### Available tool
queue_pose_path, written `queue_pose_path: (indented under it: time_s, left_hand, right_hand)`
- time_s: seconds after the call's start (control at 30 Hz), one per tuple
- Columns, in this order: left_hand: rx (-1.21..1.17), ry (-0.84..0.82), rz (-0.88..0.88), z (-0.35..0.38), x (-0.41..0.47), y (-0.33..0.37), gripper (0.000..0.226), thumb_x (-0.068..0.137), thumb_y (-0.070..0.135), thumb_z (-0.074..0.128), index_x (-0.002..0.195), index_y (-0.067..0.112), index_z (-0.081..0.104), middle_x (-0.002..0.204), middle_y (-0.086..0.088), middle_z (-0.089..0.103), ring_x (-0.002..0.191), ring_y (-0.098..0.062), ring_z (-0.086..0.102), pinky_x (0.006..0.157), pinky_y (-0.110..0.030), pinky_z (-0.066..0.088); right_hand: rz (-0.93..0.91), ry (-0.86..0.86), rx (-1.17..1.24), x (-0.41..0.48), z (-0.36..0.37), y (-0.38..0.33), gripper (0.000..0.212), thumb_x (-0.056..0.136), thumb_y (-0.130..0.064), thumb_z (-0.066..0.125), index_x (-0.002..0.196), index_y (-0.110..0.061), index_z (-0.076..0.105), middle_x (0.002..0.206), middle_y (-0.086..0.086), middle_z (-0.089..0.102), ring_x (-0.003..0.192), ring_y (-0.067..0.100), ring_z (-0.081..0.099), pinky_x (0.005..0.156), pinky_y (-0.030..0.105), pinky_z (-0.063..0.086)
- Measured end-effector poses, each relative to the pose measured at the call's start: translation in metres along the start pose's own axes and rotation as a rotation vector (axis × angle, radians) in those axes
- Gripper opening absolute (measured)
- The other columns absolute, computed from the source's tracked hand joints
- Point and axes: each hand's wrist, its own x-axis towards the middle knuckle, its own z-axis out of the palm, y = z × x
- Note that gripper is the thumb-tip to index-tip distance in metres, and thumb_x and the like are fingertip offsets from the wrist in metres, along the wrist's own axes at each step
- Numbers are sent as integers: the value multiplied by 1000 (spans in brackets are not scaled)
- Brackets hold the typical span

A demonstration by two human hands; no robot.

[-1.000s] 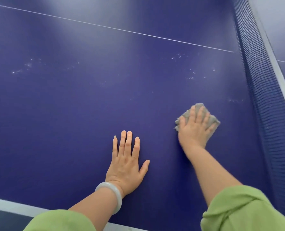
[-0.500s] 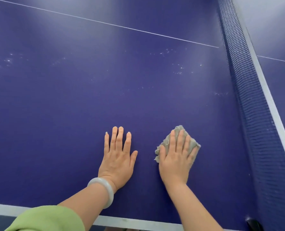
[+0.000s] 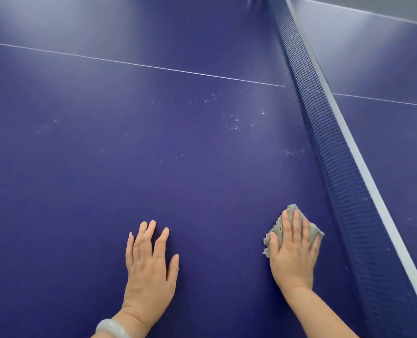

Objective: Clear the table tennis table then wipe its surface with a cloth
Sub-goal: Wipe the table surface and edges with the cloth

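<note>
Small grey cloth [image 3: 277,226] is sitting bunched up on the dark blue table [image 3: 153,154], right near the net [image 3: 336,154]. Surface is showing whitish specks [image 3: 235,120] further out.

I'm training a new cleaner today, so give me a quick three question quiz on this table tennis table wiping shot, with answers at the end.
1. True or false: the left hand lies flat on the table and holds nothing.
2. Multiple choice: the grey cloth is A) pressed under the right hand, B) bunched in the left hand, C) lying alone on the table.
3. Short answer: what marks the blue surface ahead of both hands, on the near side of the net?

Key: 1 true; 2 A; 3 white specks.
</note>
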Motion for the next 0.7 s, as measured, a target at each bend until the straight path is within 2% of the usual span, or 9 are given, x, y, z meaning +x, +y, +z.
queue_pose_path:
  time_s: [0.07, 0.13, 0.23, 0.3, 0.4, 0.6, 0.7]
  left_hand:
    - [-82, 12, 62, -1, 13, 12, 59, 94, 40, 32, 136, 6, 54, 149, -12, 38, 144, -30, 27, 114, -52, 31]
    - [-70, -15, 166, 1, 36, 29, 53, 98, 37, 38, 141, 7, 50, 151, -9, 36, 146, -30, 26, 116, -50, 30]
    - [-1, -67, 219, 9, 88, 59, 60, 100, 37, 46, 151, 8, 34, 159, -9, 22, 151, -27, 12, 122, -40, 10]
    - [80, -100, 214, 15, 124, 77, 69, 101, 46, 37, 155, 9, 17, 162, -9, 7, 152, -25, -3, 122, -34, -4]
    - [222, -109, 201, 27, 173, 93, 79, 99, 58, 23, 156, 8, 2, 162, -12, -5, 150, -27, -13, 123, -38, -8]
    - [338, -124, 121, 43, 235, 97, 87, 94, 67, 14, 155, 7, 1, 161, -14, -1, 150, -29, -11, 122, -45, -4]
    - [390, -86, 122, 49, 236, 95, 88, 92, 67, 2, 155, 6, 10, 160, -14, 8, 151, -30, -4, 123, -46, -2]
  right_hand:
    - [5, 13, 1, 3, 2, 1, 68, 95, -49, 19, 155, -18, 27, 163, 4, 18, 151, 25, 15, 121, 57, 9]
    - [-11, 30, -5, 9, 2, 4, 67, 95, -49, 22, 154, -18, 29, 163, 5, 21, 150, 26, 18, 119, 58, 13]
    - [-2, 47, 6, 29, 0, 7, 68, 94, -50, 23, 154, -18, 30, 162, 5, 22, 150, 26, 18, 120, 58, 13]
    - [36, 42, -7, 44, 0, 9, 69, 94, -51, 20, 155, -18, 27, 163, 4, 18, 151, 25, 15, 120, 57, 11]
    - [66, 42, -21, 67, -1, 13, 71, 94, -53, 18, 156, -19, 21, 164, 2, 14, 152, 24, 12, 121, 56, 8]
    - [63, 36, -3, 140, -2, 22, 76, 90, -59, 9, 158, -24, 14, 166, -1, 6, 152, 21, 3, 122, 50, -1]
    - [55, 17, 3, 186, -2, 21, 72, 95, -58, 15, 158, -25, 10, 166, -1, 1, 152, 21, -1, 122, 50, -1]
